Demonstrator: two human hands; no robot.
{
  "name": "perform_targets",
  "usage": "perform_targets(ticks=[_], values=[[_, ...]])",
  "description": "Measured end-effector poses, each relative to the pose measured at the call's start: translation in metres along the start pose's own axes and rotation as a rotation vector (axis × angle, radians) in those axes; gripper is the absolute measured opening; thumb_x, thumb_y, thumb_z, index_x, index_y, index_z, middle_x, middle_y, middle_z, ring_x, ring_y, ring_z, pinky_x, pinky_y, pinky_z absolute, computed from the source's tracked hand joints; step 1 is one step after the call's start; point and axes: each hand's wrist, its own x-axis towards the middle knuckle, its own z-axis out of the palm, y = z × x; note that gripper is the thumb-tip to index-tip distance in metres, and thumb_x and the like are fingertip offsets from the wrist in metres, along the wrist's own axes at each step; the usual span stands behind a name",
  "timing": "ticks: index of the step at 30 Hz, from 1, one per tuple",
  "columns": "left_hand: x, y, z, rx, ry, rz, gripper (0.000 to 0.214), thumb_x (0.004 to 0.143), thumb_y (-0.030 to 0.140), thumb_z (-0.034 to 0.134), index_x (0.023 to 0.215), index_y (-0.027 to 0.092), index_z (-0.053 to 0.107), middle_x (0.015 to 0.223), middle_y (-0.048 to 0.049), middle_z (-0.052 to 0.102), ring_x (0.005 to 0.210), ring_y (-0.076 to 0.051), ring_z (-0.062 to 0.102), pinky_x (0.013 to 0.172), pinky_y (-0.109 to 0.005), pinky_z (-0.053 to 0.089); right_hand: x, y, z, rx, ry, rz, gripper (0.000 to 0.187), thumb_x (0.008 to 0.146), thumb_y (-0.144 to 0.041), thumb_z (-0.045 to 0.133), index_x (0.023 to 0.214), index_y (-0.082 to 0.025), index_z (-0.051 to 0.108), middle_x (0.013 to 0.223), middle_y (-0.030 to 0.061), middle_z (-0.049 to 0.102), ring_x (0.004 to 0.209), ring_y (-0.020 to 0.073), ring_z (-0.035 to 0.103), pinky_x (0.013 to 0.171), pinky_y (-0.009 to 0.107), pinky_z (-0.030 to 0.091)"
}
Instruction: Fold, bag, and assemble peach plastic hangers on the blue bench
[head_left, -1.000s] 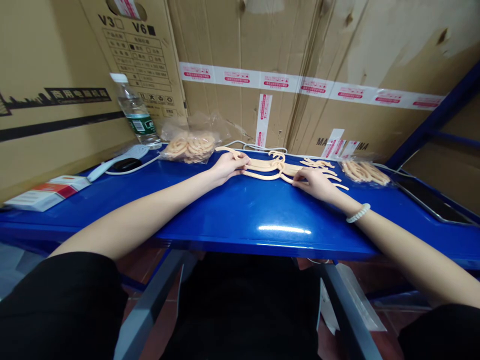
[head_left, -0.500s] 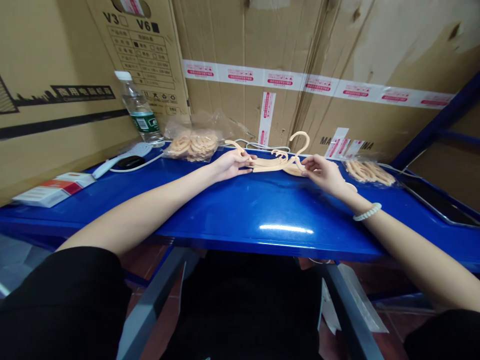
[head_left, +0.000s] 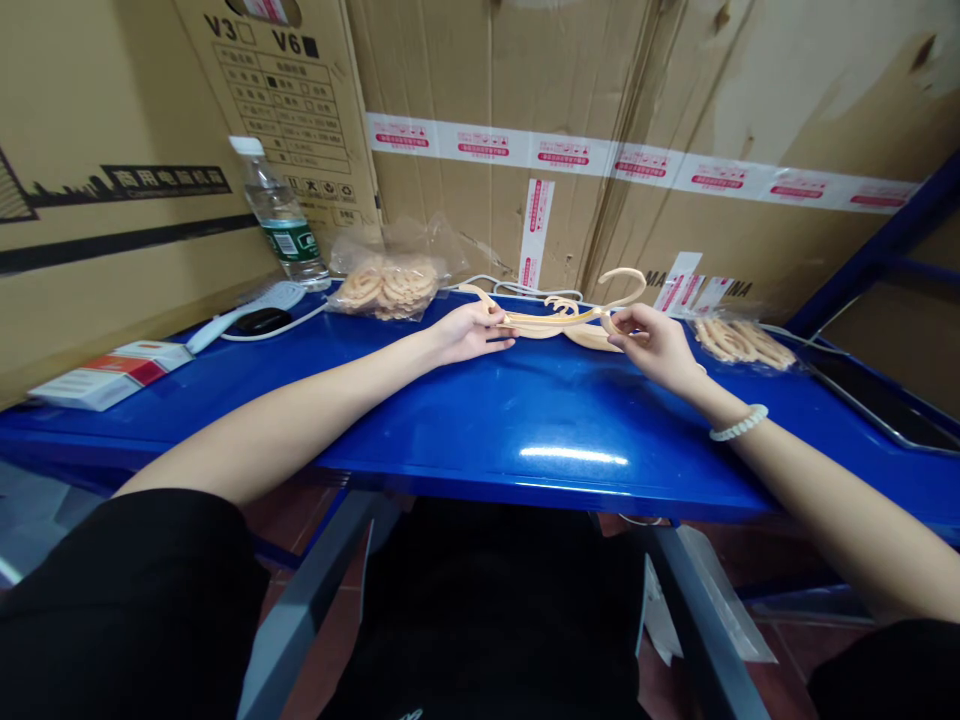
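Note:
A peach-coloured plastic clothes hanger (head_left: 558,321) spans the gap between my two hands above the blue table. My left hand (head_left: 471,335) pinches its left end between thumb and fingers, with some fingertips reaching past it. Just below the hook, my right hand (head_left: 657,347) grips the same hanger, fingers curled. The hook (head_left: 624,284) rises above my right fingers and curves over. Behind and under it lie more hangers (head_left: 589,338) of the same colour, partly covered; several of their hooks (head_left: 559,304) show in the middle.
Clear bags of hangers lie at the left (head_left: 394,286) and right (head_left: 741,342). A water bottle (head_left: 281,215), a white-and-red box (head_left: 112,375), a white handled item (head_left: 244,310) and a dark tablet-like slab (head_left: 885,405) occupy the sides. Cardboard (head_left: 480,215) lines the back.
The hanger in my hands has turned: its hook now leans right and its bar lies higher over the others. My right hand has shifted slightly right; my left hand stays nearly in place.

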Motion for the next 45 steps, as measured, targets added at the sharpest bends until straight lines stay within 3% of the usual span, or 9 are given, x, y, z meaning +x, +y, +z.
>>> perform_targets(ticks=[16,31,45], values=[[0.001,-0.001,0.002,-0.079,0.104,-0.024,0.020,0.083,0.000,0.058,0.076,0.018,0.052,0.082,-0.0039,0.068,0.083,-0.019,0.070,0.099,-0.038,0.054,-0.001,-0.003,0.000,0.019,-0.018,-0.017,0.011,0.085,-0.030,0.068,0.090,-0.022,0.062,0.094,0.0083,0.070,0.086,0.0261,0.065,0.077,0.041,0.054],[-0.001,-0.007,0.018,0.091,0.296,0.130,0.031,0.082,-0.011,0.052,0.068,0.017,0.046,0.070,-0.0012,0.063,0.067,-0.012,0.063,0.086,-0.032,0.057,-0.004,-0.012,0.002,-0.021,-0.025,-0.066,0.008,0.087,-0.029,0.066,0.091,-0.023,0.064,0.092,0.0080,0.070,0.086,0.0270,0.065,0.082,0.043,0.053],[-0.004,-0.008,0.022,0.132,0.291,0.200,0.032,0.085,-0.012,0.053,0.073,0.017,0.047,0.069,0.0002,0.062,0.068,-0.011,0.063,0.084,-0.031,0.058,-0.003,-0.013,0.001,0.006,-0.014,-0.053,0.009,0.087,-0.030,0.067,0.092,-0.023,0.064,0.093,0.0077,0.070,0.086,0.0268,0.066,0.082,0.043,0.053]])
